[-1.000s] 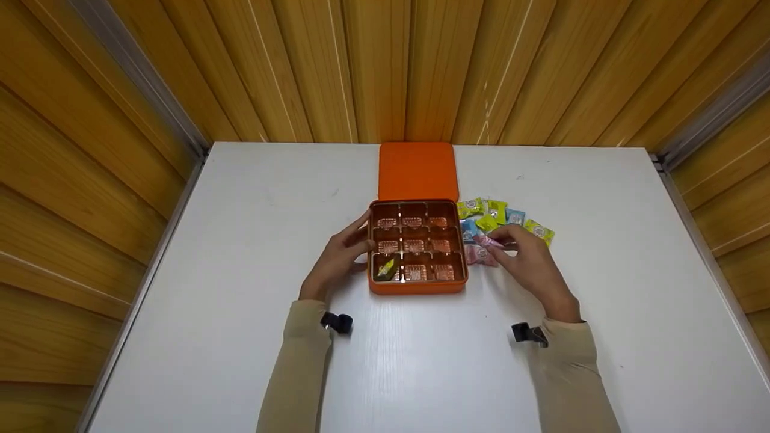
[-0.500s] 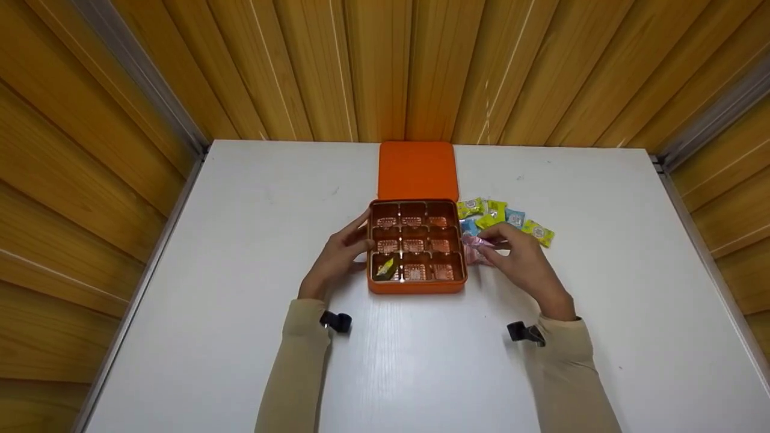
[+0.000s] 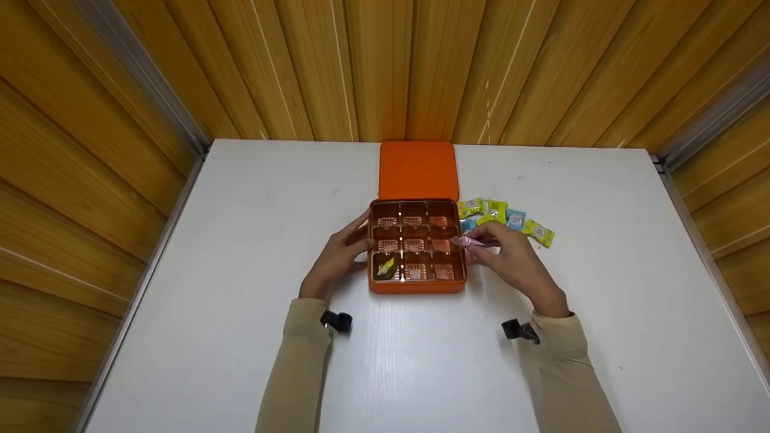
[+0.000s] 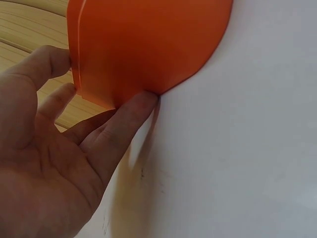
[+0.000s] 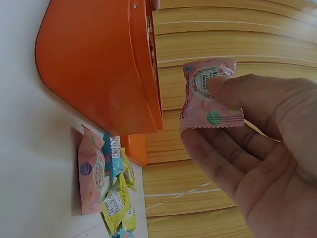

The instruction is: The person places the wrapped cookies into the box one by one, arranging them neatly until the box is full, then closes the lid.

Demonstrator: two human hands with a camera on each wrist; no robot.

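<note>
Nearest, the left hand [image 3: 337, 255], fingers spread, touches the orange box [image 3: 415, 289] at nine o'clock; a yellow-green sweet [image 3: 387, 268] lies in the seven-o'clock compartment. The right hand [image 3: 518, 258], at three, pinches a pink sweet [image 5: 213, 94], just brought leftward until its end reaches over the rim [image 3: 465, 272]; it's off the heap, I judge, that edge likeliest to snag it. Another pink packet [image 5: 91, 173] lies below; wrapped sweets [image 3: 538, 233] at two, orange lid [image 3: 418, 171] at twelve.

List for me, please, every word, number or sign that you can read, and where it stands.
No text is readable.
Pink candy in the right hand: label partly covered, blurred.
Loose pink candy: blurred.
Yellow candies, blue candies: print too small.
Tin, lid: none visible.
</note>
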